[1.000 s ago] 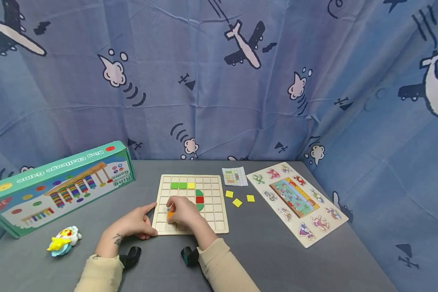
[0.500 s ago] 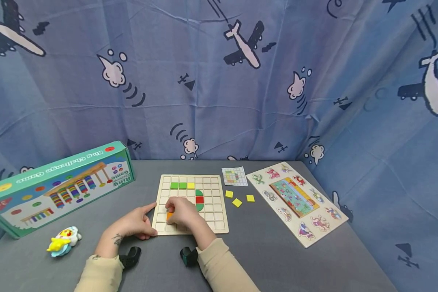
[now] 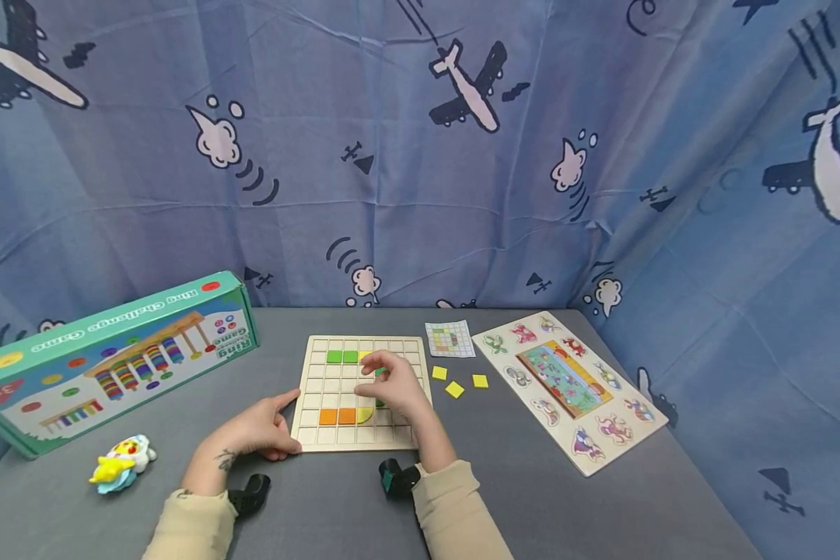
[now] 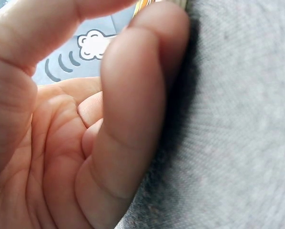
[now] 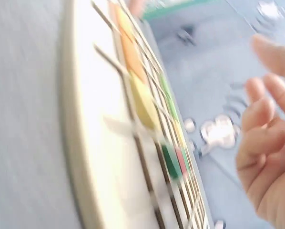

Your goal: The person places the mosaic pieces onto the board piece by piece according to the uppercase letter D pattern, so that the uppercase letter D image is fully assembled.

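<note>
A square wooden grid board (image 3: 406,350) lies on the table. My left hand (image 3: 255,429) touches its left edge, the index finger extended and the thumb near the lower left corner. Over the right middle of the board hovers my right hand (image 3: 400,389), thumb and index finger apart with nothing between them. Two orange squares (image 3: 337,417) and a yellow rounded piece (image 3: 365,415) sit in a lower row. Higher up are two green squares (image 3: 342,356) and a yellow square, partly behind the right fingers. That hand mostly covers the green and red pieces, visible in the right wrist view.
Three loose yellow squares (image 3: 455,388) lie right of the board, below a printed pattern card (image 3: 451,338). Farther right is a wooden picture board (image 3: 567,443). A green box (image 3: 133,350) and a small toy figure (image 3: 122,463) stand at left. A patterned curtain (image 3: 420,194) hangs behind.
My right hand has let go of the orange square at lower left and risen up and to the right. Both orange squares now show in their cells. The left hand has not moved.
</note>
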Action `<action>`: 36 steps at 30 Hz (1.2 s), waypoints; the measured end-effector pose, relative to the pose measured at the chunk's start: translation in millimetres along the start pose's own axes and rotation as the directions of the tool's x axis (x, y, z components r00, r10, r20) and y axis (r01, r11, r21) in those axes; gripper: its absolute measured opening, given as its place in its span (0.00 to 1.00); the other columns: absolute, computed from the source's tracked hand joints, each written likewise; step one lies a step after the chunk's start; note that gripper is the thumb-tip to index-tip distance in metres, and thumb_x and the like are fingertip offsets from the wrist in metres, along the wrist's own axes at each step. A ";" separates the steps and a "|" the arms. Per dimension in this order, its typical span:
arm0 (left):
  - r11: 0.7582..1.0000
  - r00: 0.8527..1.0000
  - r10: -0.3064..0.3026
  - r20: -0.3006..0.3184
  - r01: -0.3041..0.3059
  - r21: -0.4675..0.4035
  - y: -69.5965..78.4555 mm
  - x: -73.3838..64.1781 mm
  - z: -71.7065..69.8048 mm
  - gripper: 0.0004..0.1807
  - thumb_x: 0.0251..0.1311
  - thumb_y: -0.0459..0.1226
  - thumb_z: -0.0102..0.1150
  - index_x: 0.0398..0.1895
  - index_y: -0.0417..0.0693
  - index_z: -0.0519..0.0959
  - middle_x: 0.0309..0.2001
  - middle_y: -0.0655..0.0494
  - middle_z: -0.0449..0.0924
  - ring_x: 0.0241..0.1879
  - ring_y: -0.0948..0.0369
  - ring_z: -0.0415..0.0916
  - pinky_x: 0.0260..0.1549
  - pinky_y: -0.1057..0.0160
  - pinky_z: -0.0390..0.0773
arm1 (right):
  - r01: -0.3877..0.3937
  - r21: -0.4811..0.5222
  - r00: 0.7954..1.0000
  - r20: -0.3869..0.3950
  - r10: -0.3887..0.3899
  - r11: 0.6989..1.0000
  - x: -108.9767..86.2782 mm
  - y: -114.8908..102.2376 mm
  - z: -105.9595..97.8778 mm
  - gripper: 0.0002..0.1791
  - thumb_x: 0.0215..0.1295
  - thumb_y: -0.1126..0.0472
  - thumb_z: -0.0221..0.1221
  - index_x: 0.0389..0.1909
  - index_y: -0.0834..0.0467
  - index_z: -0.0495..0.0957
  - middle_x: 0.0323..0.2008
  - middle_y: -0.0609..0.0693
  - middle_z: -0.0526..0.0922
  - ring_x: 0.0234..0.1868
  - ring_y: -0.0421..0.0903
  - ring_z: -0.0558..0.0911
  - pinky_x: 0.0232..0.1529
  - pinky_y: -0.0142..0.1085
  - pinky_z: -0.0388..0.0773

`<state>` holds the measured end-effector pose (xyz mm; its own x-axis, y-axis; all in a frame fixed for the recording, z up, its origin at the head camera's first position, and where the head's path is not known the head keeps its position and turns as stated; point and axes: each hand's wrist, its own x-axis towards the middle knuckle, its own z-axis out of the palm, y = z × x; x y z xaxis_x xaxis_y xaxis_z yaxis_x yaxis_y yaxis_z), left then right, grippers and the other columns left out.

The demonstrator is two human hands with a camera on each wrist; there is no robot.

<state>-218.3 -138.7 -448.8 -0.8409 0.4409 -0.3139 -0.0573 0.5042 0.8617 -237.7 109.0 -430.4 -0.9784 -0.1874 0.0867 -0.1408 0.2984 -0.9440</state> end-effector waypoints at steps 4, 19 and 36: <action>1.000 1.000 -0.009 0.004 0.009 -0.001 0.2 -1.0 0.1 0.56 0.41 0.31 0.70 0.72 0.35 0.45 0.16 0.54 0.74 0.13 0.65 0.68 0.15 0.67 0.71 | 0.006 0.229 0.990 -0.136 0.026 0.973 -4.8 10.4 -27.3 0.26 0.46 0.74 0.64 0.51 0.67 0.72 0.43 0.65 0.75 0.22 0.37 0.72 0.24 0.29 0.69; 1.000 1.000 0.001 0.012 -0.001 -0.009 -4.8 0.2 -1.0 0.56 0.40 0.32 0.70 0.72 0.36 0.45 0.16 0.54 0.74 0.13 0.65 0.69 0.15 0.66 0.72 | -0.076 0.289 0.880 -0.430 0.200 0.954 -19.1 49.2 -89.0 0.38 0.48 0.75 0.62 0.63 0.60 0.64 0.54 0.57 0.71 0.19 0.34 0.72 0.20 0.29 0.67; 1.000 1.000 0.006 0.010 -0.006 -0.002 -3.2 1.2 -0.5 0.56 0.41 0.32 0.70 0.72 0.36 0.45 0.16 0.54 0.74 0.13 0.65 0.69 0.15 0.66 0.72 | -0.410 -0.127 0.776 -0.570 0.272 0.903 -23.8 60.6 -85.5 0.27 0.39 0.76 0.66 0.47 0.68 0.76 0.38 0.61 0.78 0.37 0.52 0.75 0.37 0.41 0.74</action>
<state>-219.4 -140.2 -451.8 -0.8360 0.4511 -0.3124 -0.0535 0.4996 0.8646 -235.9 211.6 -462.4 -0.8831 0.4691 -0.0077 0.2545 0.4652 -0.8478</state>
